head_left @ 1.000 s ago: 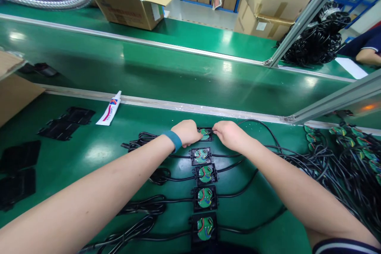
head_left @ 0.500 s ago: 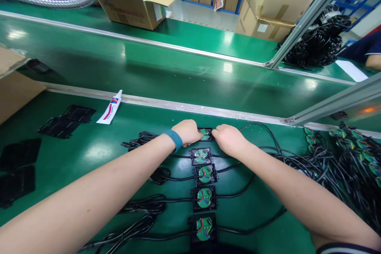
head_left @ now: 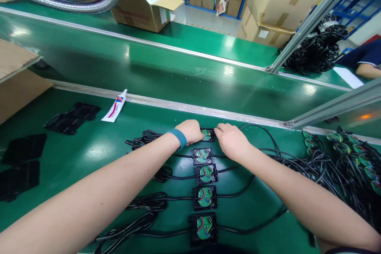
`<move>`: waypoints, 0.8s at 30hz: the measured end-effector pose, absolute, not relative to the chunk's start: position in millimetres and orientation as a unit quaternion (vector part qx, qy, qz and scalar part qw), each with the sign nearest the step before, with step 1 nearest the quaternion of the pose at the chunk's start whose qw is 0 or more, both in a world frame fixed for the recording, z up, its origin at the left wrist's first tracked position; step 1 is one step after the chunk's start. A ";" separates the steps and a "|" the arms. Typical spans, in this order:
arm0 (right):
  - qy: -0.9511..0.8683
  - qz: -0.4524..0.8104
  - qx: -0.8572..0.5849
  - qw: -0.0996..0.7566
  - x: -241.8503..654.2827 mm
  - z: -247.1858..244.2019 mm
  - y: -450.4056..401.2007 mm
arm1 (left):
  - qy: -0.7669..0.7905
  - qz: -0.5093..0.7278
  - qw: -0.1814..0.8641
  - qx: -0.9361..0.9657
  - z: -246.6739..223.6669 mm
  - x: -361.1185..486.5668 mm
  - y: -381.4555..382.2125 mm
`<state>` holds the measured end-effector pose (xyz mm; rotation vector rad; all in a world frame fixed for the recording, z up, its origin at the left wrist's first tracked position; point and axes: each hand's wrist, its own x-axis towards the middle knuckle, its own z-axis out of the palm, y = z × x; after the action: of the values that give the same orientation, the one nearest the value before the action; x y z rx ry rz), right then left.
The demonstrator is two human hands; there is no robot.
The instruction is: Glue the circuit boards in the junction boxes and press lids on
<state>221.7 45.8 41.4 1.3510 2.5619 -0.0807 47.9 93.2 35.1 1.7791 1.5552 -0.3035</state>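
Note:
Several black housings with round green circuit boards form a column on the green bench. At the top one (head_left: pixel 207 135), my left hand (head_left: pixel 190 131) grips the left side with curled fingers, a teal band round its wrist. Against the right side of that housing, my right hand (head_left: pixel 229 138) has its fingers pinched together; the cable there is hidden under it. Just below lies a second housing (head_left: pixel 203 156), then a third (head_left: pixel 206 174), a fourth (head_left: pixel 205 197) and the nearest one (head_left: pixel 203 228). Black cables run out of both sides of them.
A white glue tube (head_left: pixel 115 107) and black covers (head_left: pixel 65 124) lie left. Tangled cables with boards (head_left: pixel 351 154) fill the right. A metal post (head_left: pixel 309 20) rises behind; an open carton (head_left: pixel 139 10) stands across the bench. Other people's arms show at both upper corners.
The view has shifted slightly, so the tube and covers appear farther right. Both hands stay at the top housing with almost the same pose.

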 end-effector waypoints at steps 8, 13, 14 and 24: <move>0.892 -0.084 0.439 0.059 225.2 26.2 40.0 | 0.603 -0.125 0.345 0.708 37.9 46.7 91.4; 0.889 -0.116 0.438 0.062 223.0 28.4 43.6 | 0.588 -0.128 0.320 0.732 30.7 46.0 93.8; 0.889 -0.124 0.436 0.067 221.9 30.2 45.2 | 0.585 -0.120 0.305 0.742 29.1 45.6 94.4; 0.889 -0.118 0.440 0.048 214.7 29.2 49.6 | 0.499 -0.036 0.488 0.715 46.3 -1.5 95.7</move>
<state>214.7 49.6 29.2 1.3419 2.7101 -0.3603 -1.5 95.7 46.3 1.7388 1.2128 -0.0878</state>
